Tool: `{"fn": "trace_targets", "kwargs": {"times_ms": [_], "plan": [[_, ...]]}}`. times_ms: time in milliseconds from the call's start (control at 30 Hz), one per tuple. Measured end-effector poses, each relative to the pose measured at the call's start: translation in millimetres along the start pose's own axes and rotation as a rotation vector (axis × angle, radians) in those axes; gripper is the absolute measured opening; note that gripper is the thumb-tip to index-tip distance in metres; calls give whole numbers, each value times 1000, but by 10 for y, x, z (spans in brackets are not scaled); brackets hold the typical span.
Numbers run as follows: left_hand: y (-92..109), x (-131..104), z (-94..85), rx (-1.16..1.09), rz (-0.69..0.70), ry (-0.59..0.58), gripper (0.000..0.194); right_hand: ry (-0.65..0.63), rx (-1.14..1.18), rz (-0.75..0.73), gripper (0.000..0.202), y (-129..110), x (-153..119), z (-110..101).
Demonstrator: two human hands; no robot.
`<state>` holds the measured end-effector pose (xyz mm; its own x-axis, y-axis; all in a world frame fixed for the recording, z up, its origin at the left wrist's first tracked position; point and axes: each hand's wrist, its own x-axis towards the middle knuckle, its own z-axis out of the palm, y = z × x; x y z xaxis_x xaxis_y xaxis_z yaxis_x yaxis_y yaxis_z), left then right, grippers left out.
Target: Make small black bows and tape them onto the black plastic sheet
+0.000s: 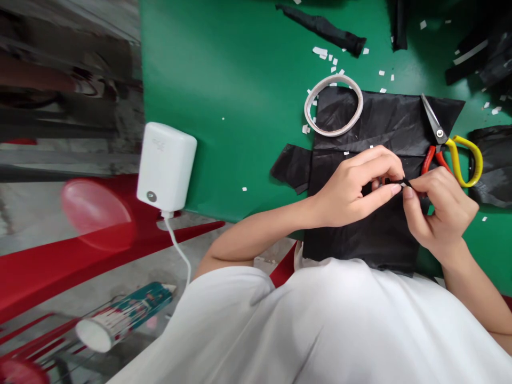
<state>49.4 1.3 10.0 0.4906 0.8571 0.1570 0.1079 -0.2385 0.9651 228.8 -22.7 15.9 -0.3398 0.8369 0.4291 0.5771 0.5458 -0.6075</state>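
Note:
My left hand (356,184) and my right hand (442,205) meet fingertip to fingertip, both pinching a small black fabric strip (406,182). A bit of white shows on the strip between the thumbs. Most of it is hidden by my fingers. Beneath both hands lies a black fabric piece (360,234), creased and reaching over the table edge towards my lap. Scissors (440,133) with yellow and red handles rest on its far right part, blades partly open, just beyond my right hand. A nearly used-up roll of tape (334,133) lies over the fabric's far left corner.
Small white scraps (320,52) are scattered over the green table (224,69). A black strip (320,26) and other black pieces (494,165) lie at the back and right. A white box-shaped device (168,165) with a cable sits at the left edge, by a red chair (40,261).

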Motion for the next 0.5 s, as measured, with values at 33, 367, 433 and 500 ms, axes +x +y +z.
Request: {"fn": "trace_targets", "kwargs": {"times_ms": [33,367,433,500], "plan": [[2,-1,-1,9,2,9,7,-4,3,0,18,0,0,-1],[29,9,-8,22,-54,-25,15,-34,33,66,16,-14,2,-21],[35,4,-3,8,-90,-15,15,-14,-49,52,16,10,-22,-14],[36,-1,5,-3,-132,-5,15,9,-125,5,18,47,-46,-6]]}}
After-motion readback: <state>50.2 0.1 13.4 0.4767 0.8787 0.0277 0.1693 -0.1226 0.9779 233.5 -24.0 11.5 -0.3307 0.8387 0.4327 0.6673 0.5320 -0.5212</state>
